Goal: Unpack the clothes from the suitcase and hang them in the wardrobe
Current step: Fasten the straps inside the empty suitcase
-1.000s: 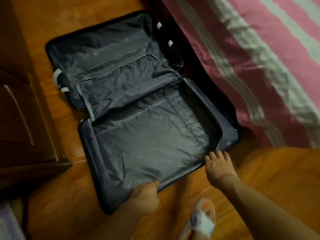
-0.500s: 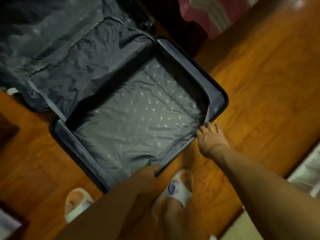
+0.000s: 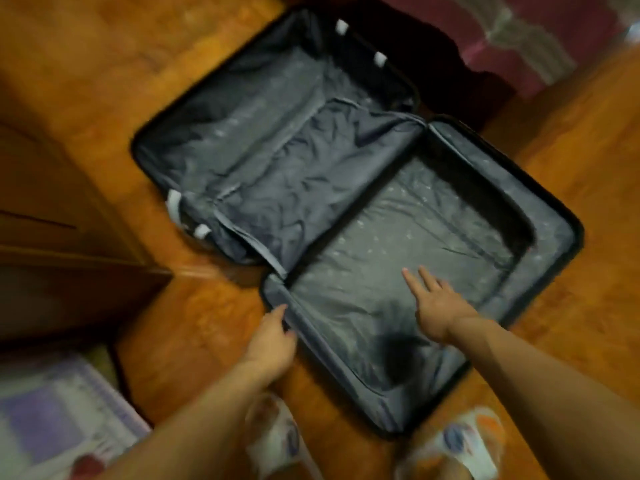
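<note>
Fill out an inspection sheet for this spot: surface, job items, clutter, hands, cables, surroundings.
Surface: wooden floor, glossy, orange-brown.
Job's things: suitcase lies open flat on the floor; grey lining shows in both halves; no clothes seen inside; a loose divider flap lies over the far half.
Clutter: patterned mat at lower left.
Hands: left hand touches the near-left rim of the suitcase; right hand is over the near half's lining, fingers straight; neither holds anything.
Cables: nothing seen.
Surroundings: wooden furniture at left; striped bedding at top right; slippers on the person's feet.
</note>
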Action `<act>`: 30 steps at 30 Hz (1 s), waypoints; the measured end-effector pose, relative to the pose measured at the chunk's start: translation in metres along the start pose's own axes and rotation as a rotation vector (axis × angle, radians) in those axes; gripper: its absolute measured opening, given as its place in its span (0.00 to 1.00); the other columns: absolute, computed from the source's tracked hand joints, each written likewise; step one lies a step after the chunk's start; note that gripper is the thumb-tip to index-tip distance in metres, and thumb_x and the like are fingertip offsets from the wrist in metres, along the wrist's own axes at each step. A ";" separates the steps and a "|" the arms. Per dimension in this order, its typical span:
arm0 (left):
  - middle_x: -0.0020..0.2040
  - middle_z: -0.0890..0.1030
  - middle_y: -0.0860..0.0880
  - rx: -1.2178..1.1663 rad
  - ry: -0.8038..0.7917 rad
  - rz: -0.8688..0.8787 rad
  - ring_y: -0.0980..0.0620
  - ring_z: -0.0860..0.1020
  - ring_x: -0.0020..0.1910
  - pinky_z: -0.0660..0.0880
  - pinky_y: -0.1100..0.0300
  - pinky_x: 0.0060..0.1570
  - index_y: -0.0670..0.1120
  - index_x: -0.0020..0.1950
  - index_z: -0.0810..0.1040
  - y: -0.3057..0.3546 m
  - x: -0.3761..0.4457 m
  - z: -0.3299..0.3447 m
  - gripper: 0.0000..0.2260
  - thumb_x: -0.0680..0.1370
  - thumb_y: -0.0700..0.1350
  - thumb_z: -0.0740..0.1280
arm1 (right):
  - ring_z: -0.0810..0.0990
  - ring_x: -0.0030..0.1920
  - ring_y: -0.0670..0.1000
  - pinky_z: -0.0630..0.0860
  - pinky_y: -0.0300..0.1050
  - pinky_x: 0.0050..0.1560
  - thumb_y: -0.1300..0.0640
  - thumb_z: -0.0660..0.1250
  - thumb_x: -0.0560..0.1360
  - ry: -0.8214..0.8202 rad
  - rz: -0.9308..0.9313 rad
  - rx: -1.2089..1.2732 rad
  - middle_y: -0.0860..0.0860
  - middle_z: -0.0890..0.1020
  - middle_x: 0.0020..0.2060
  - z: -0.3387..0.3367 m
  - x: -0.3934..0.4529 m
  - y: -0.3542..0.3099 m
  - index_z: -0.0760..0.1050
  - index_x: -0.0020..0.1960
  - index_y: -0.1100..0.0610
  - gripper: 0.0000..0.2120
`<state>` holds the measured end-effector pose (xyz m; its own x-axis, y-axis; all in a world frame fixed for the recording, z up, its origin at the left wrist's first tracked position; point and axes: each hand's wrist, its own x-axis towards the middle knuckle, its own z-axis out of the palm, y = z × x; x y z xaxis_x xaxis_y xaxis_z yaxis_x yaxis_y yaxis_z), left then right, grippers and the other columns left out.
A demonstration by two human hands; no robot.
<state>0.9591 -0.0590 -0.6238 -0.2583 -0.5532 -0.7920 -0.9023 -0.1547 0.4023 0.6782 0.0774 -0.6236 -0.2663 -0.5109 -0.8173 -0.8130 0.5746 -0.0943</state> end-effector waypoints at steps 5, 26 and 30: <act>0.61 0.80 0.39 -0.379 0.300 -0.084 0.38 0.79 0.60 0.74 0.49 0.63 0.37 0.69 0.73 0.008 0.103 -0.105 0.19 0.80 0.43 0.67 | 0.53 0.79 0.61 0.55 0.50 0.77 0.61 0.60 0.78 0.243 -0.173 0.146 0.56 0.43 0.81 -0.045 0.077 -0.088 0.38 0.81 0.48 0.41; 0.70 0.75 0.44 1.438 -0.762 0.969 0.41 0.74 0.68 0.65 0.48 0.72 0.57 0.77 0.65 0.098 0.100 0.094 0.27 0.78 0.42 0.64 | 0.67 0.73 0.58 0.65 0.49 0.70 0.50 0.57 0.85 0.662 0.270 0.735 0.58 0.67 0.75 -0.103 0.022 0.157 0.60 0.78 0.61 0.26; 0.68 0.79 0.44 1.149 -1.012 0.741 0.49 0.78 0.61 0.71 0.59 0.62 0.48 0.76 0.71 0.094 0.101 0.068 0.25 0.80 0.36 0.66 | 0.77 0.64 0.60 0.74 0.51 0.64 0.53 0.63 0.82 0.646 0.203 0.563 0.60 0.78 0.66 -0.064 0.065 0.104 0.72 0.71 0.61 0.20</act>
<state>0.8250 -0.0733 -0.6974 -0.3984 0.5451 -0.7377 -0.1448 0.7568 0.6374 0.5426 0.0630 -0.6502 -0.7573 -0.5288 -0.3832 -0.3875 0.8362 -0.3882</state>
